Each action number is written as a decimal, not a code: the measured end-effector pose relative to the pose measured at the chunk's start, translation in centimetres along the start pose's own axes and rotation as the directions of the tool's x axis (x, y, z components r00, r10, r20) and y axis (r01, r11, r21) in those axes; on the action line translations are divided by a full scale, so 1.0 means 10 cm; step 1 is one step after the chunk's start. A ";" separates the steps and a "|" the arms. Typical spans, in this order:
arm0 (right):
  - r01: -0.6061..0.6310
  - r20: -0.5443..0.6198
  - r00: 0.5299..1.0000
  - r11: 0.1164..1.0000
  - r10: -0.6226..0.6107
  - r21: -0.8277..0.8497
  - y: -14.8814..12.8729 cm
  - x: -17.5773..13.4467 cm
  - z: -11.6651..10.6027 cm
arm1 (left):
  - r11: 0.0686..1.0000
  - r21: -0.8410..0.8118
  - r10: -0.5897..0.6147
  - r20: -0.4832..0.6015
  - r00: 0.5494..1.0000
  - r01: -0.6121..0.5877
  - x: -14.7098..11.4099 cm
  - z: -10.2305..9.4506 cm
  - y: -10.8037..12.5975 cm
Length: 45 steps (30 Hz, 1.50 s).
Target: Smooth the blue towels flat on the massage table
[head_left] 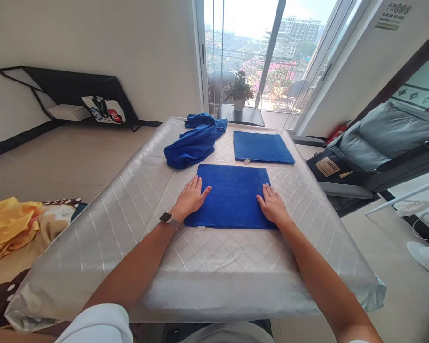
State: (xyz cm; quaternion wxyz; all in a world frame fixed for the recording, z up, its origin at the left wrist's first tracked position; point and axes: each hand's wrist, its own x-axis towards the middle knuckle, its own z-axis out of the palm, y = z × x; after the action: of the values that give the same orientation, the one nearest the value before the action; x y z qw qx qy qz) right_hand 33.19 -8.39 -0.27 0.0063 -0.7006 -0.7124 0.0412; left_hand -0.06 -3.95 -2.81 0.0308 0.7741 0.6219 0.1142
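Note:
A blue towel (232, 197), folded into a flat rectangle with a white tag at its near left edge, lies in front of me. My left hand (191, 196) rests flat on its left side, fingers stretched out and thumb apart. On its right side lies my right hand (272, 204), also flat with the fingers extended. Farther back to the right is another folded blue towel (262, 146) with a small tag. A crumpled blue towel (196, 140) sits in a loose heap at the back left. Neither hand grips anything.
A quilted silvery cover (214, 276) spans the table. Yellow fabric (10, 228) lies at the left on patterned bedding. A grey-blue padded chair (389, 138) stands to the right. Beyond the far edge, a potted plant (239, 93) sits on a chair before the glass door.

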 end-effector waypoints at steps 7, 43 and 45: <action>0.047 -0.008 0.999 0.998 -0.048 -0.034 0.05 0.24 -0.24 | 1.000 0.026 0.008 0.009 1.000 -0.008 -0.02 0.00 0.04; 0.007 -0.049 0.999 0.996 -0.002 0.088 -0.02 0.64 0.01 | 0.955 0.036 0.294 0.041 0.955 -0.295 0.64 -0.01 1.40; 0.020 -0.047 0.999 0.997 -0.017 0.069 0.00 0.63 0.00 | 0.937 -0.049 0.348 0.048 0.936 -0.346 0.75 0.11 1.76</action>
State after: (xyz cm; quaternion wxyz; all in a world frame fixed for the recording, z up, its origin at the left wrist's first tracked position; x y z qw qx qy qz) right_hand 33.04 -2.13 -0.55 0.0474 -0.6942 -0.7165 0.0496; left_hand 18.48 -0.49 0.46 0.0429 0.8738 0.4720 0.1084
